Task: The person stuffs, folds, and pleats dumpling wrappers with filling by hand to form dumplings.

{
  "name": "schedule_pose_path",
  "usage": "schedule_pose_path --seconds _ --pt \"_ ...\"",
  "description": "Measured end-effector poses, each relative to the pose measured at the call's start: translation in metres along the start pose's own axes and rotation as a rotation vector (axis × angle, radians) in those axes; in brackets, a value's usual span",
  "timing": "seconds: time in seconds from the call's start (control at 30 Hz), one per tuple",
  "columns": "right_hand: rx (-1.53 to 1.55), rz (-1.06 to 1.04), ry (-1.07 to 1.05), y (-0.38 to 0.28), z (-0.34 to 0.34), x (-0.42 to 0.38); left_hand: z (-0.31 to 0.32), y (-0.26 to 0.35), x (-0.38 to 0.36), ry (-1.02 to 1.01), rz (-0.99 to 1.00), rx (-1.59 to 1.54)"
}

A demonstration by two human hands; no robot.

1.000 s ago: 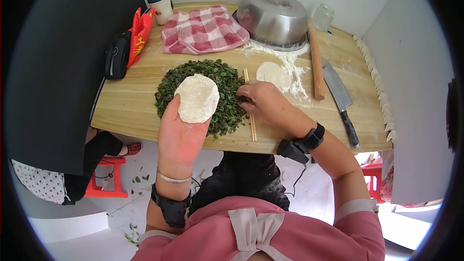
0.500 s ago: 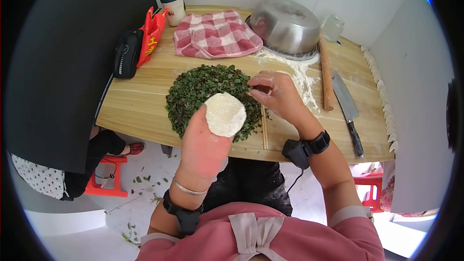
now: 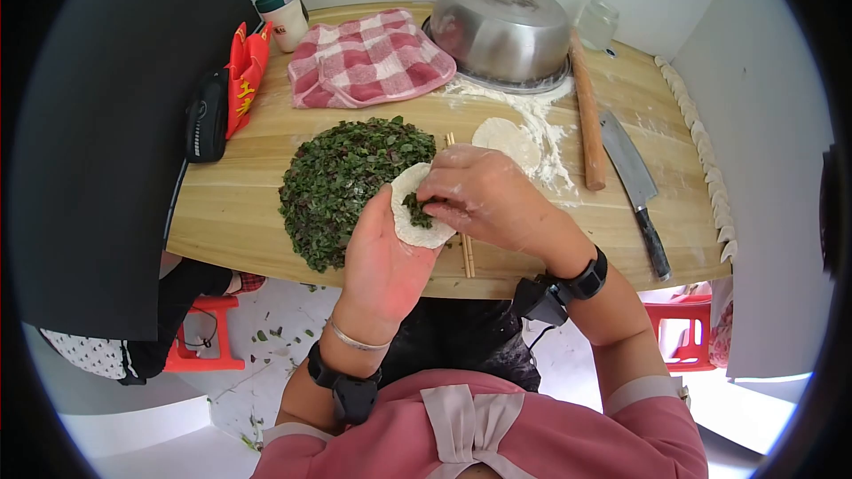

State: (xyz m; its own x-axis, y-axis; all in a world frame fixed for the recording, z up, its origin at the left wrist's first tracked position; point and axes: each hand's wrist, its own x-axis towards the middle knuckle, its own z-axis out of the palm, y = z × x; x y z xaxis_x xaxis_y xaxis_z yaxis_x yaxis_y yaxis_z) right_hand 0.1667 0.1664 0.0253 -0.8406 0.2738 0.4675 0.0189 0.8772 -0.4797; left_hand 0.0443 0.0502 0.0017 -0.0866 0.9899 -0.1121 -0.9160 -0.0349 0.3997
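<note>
My left hand [image 3: 382, 257] holds up a round dough wrapper [image 3: 406, 223], which rests across its fingers with the thumb at the left edge. A small clump of chopped greens [image 3: 419, 212] sits on the wrapper. The fingertips of my right hand [image 3: 484, 191] are pinched at that clump, and the hand covers the wrapper's right side. Just left of the wrapper spreads a large pile of chopped greens [image 3: 342, 186]. A pair of chopsticks [image 3: 469, 255] lies partly under my right hand. Behind that hand, another flat dough wrapper [image 3: 508, 140] lies on the floured board.
An upturned metal basin [image 3: 501, 31] stands at the back beside a checked cloth [image 3: 368, 62]. A rolling pin [image 3: 587, 115] and a cleaver [image 3: 632, 164] lie to the right. Folded dumplings [image 3: 706, 151] line the right edge. A bottle [image 3: 282, 13] and glass jar [image 3: 597, 24] stand behind.
My right hand has moved from the pile to the wrapper, and a clump of greens now shows on it. My left hand has shifted slightly right. The view has turned a little.
</note>
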Motion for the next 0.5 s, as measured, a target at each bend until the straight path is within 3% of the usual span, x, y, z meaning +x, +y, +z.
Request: schedule_pose_path --seconds 0.03,0.13,0.23,0.33,0.5 --pt "-0.034 -0.115 0.03 0.002 0.002 -0.001 0.0 -0.001 0.0 0.026 0.011 -0.016" --pt "-0.04 0.014 0.041 -0.01 -0.007 0.002 -0.004 -0.001 0.003 0.041 0.045 0.006" --pt "-0.107 -0.031 0.133 -0.005 -0.008 0.002 0.002 0.001 -0.001 0.082 0.073 0.025" --pt "-0.131 -0.135 0.04 0.002 0.0 0.0 -0.001 0.003 -0.001 0.001 0.065 -0.023" --pt "-0.086 -0.053 0.151 -0.011 -0.006 0.004 0.0 0.008 -0.002 0.039 0.148 -0.056"
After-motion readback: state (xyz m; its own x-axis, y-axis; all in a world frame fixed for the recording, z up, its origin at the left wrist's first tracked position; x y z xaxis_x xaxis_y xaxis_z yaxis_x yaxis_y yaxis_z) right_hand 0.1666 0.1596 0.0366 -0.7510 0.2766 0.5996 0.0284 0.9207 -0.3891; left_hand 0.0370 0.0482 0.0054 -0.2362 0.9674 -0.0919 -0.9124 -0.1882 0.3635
